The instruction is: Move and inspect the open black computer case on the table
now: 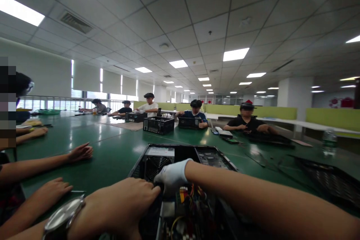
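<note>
An open black computer case (222, 159) lies on the green table (112, 146) right in front of me. Its power supply (159, 153) with a round fan grille sits at the far left corner, and coloured cables (189, 194) fill the middle. My left hand (123, 202), bare and with a wristwatch (63, 213), lies over the case's left wall with its fingers pressed together and curled onto it. My right hand (172, 175) wears a white glove and reaches into the case just below the fan. Its fingers curl downward, and what they hold is hidden.
Two other people's bare hands (80, 152) (54, 187) rest on the table at my left. A black side panel (329, 180) lies at the right. Farther off stand more open cases (158, 124), with several seated people behind them. A water bottle (327, 140) stands at far right.
</note>
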The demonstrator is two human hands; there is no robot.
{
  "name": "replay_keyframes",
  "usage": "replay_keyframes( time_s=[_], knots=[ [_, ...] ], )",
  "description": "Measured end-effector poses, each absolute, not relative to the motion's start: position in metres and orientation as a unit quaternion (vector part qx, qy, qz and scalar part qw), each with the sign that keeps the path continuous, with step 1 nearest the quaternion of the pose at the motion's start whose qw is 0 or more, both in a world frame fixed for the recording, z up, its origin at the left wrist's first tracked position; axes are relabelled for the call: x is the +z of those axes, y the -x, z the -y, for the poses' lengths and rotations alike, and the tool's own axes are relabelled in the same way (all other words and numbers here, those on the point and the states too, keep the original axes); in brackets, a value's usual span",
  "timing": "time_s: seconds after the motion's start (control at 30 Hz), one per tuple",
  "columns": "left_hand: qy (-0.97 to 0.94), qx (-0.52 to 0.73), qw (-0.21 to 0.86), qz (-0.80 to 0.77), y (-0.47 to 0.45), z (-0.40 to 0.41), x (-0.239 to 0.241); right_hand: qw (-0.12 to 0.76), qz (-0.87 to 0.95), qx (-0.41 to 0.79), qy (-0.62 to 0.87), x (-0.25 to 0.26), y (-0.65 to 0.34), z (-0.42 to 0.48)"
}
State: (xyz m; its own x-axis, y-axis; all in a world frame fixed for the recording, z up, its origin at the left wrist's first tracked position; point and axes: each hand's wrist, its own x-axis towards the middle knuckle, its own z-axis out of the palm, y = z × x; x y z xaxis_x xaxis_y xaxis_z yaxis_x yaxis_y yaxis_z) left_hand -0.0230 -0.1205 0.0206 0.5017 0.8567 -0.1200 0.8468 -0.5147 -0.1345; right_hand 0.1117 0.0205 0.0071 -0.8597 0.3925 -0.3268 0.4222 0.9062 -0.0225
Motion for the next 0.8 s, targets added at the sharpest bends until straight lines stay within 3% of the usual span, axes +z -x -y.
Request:
replay_keyframes(
  time_s=[0.07,0.17,0.3,0.63,0.8],
  knots=[
    [0.869,0.093,0.049,0.483,0.021,0.113,0.027,0.085,-0.961,-0.072,-0.252,0.031,-0.140,-0.016],
    [0.877,0.090,0.078,0.466,0.018,0.100,0.040,-0.099,-0.936,-0.126,-0.313,0.059,-0.191,-0.001],
    [0.872,0.072,0.104,0.473,0.009,0.075,0.049,-0.262,-0.875,-0.183,-0.363,0.069,-0.258,0.029],
    [0.812,0.210,0.063,0.541,-0.029,0.025,-0.010,-0.432,-0.696,-0.288,-0.496,0.001,-0.367,0.092],
    [0.821,0.209,0.071,0.526,-0.024,0.030,-0.010,-0.652,-0.489,-0.359,-0.455,-0.038,-0.405,0.122]
  ],
)
